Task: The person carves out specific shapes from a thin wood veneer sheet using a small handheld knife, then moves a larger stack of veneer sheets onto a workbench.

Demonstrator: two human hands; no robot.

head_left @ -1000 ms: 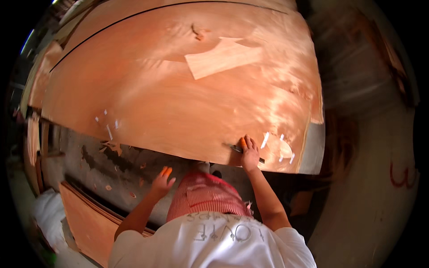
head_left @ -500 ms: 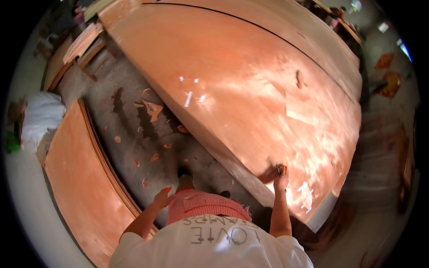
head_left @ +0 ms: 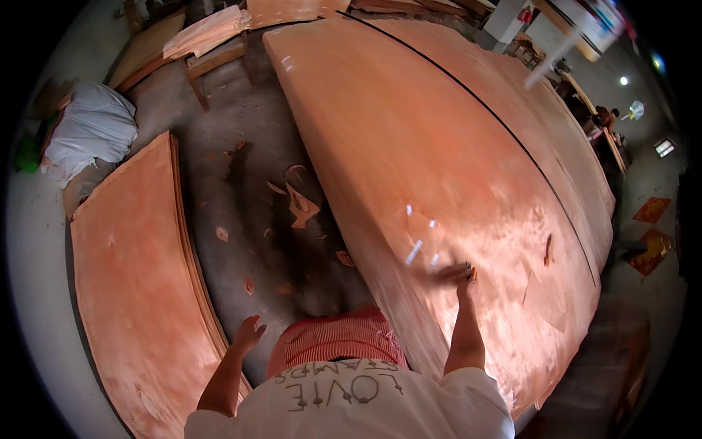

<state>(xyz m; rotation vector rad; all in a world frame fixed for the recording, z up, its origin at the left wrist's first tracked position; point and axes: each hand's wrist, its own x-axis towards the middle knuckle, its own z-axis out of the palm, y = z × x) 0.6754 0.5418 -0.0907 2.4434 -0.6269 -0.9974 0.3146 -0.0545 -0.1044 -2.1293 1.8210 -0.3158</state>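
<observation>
Two hands in shot, both coming up from the bottom edge. Right hand (head_left: 457, 274) is out on the big orange veneer sheet (head_left: 439, 146), resting on it a little in from the near long edge, toward the sheet's lower right end. It's motion-blurred, so honestly can't tell if the fingers are spread or curled, or whether it's pinching anything; there's a small dark bit at the fingertips but it's too smeared to call. Just up from that hand sit a few white specks (head_left: 417, 249) on the sheet, maybe tape or glare, can't say which. Further right on the same sheet is a small dark split (head_left: 548, 249).

Left hand (head_left: 248, 335) is off the sheet entirely, hanging over the floor (head_left: 241, 110) with fingers loosely apart and nothing in it. It's just beside the right edge of a second veneer stack (head_left: 131, 293) lying flat on the floor at the left.

Between that stack and the big sheet the floor is grey and littered with orange veneer scraps (head_left: 300, 208), the largest a curly piece near the middle. A white sack (head_left: 91, 132) sits at the far left corner of the stack. More veneer (head_left: 208, 29) is piled on a low frame at the top, and a dark line (head_left: 475, 102) runs lengthwise along the big sheet.
</observation>
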